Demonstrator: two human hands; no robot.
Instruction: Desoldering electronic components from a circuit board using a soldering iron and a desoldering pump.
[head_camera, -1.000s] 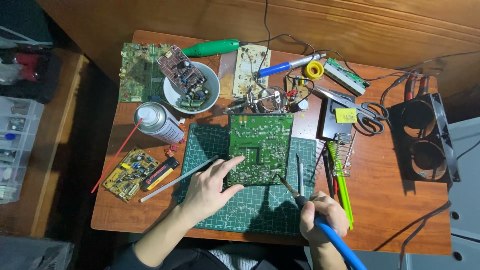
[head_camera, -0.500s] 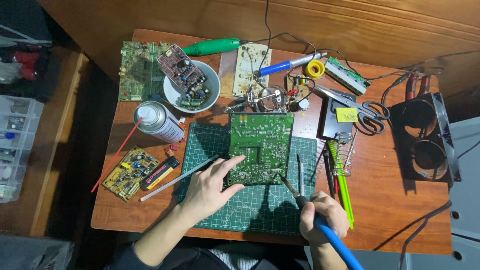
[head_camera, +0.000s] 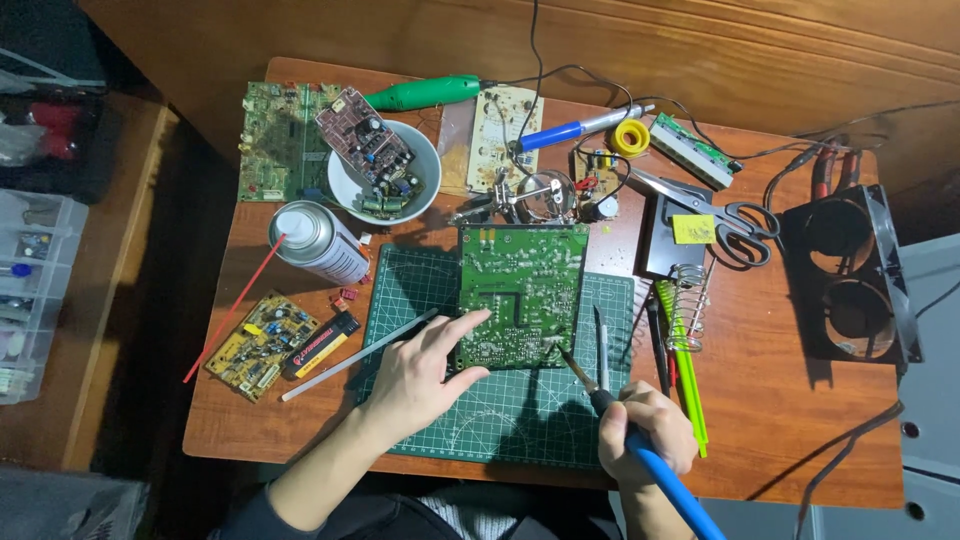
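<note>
While the left hand (head_camera: 420, 375) presses flat, fingers spread, on the green rectangular circuit board (head_camera: 522, 295), the right hand (head_camera: 645, 432) grips a blue-handled soldering iron (head_camera: 640, 445) at its edge; tweezers (head_camera: 603, 345) lie alongside.

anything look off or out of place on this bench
One oddity: a brown circuit board lies tilted across the rim of the white bowl, on loose parts. Otherwise crowded but orderly; the left hand steadies the green board, the right hand holds a soldering iron.
</note>
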